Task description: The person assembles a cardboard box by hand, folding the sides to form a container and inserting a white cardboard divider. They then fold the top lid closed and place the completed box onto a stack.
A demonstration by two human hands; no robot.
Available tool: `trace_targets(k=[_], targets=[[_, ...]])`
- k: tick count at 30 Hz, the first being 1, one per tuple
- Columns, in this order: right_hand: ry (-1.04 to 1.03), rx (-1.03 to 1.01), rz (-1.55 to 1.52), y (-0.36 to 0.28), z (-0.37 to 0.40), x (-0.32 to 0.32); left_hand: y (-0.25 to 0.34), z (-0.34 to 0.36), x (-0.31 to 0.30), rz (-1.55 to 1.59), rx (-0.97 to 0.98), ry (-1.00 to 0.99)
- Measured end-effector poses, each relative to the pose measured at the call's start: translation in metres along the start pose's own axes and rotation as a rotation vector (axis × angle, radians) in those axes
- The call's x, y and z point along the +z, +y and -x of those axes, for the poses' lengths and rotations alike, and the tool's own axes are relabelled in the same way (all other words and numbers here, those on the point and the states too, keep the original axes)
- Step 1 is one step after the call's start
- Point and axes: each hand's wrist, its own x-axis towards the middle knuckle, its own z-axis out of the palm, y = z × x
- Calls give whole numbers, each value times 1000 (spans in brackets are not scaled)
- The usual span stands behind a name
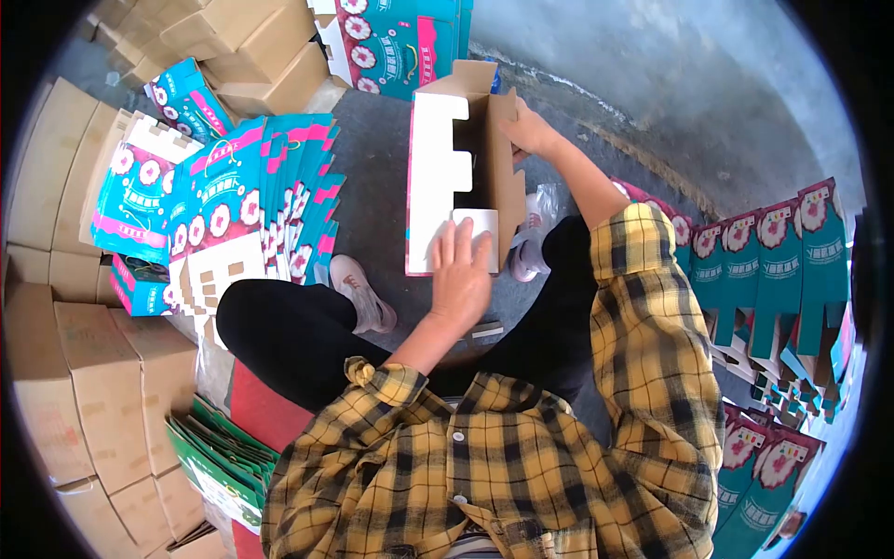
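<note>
An open cardboard carton (433,177) stands between my knees, with a white notched panel on its left side and brown inner flaps on the right. The inside looks dark. My left hand (461,279) lies over a small white flap at the carton's near end, with its fingers stretched out and pressing on the card. At the far right corner, my right hand (529,130) grips the brown flap (507,177) by its edge. Part of its fingers is hidden behind the card.
To the left, flattened teal-and-pink printed cartons (219,191) fan out beside stacked brown boxes (102,382). More teal cartons stand at the back (400,47) and along the right (778,252). Green folded packaging (219,456) lies at lower left. A wall (698,84) rises at the right back.
</note>
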Motion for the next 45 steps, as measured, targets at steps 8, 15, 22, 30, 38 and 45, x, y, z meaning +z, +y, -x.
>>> trace_targets(k=[8, 15, 22, 30, 38, 45], targets=[[43, 22, 41, -13, 12, 3, 10, -14, 3, 50, -87, 30], [188, -257, 62, -4, 1, -37, -57, 18, -42, 115, 28, -36], [-404, -122, 101, 0, 8, -7, -116, 43, -67, 370, -165, -9], [-498, -129, 212, -10, 24, -5, -103, 24, -36, 306, -356, 451], [-136, -941, 1081, 9, 55, 38, -98, 27, -43, -130, -162, -4], [-259, -910, 1123, 12, 48, 48, -103, 26, -37, -194, -155, -3]])
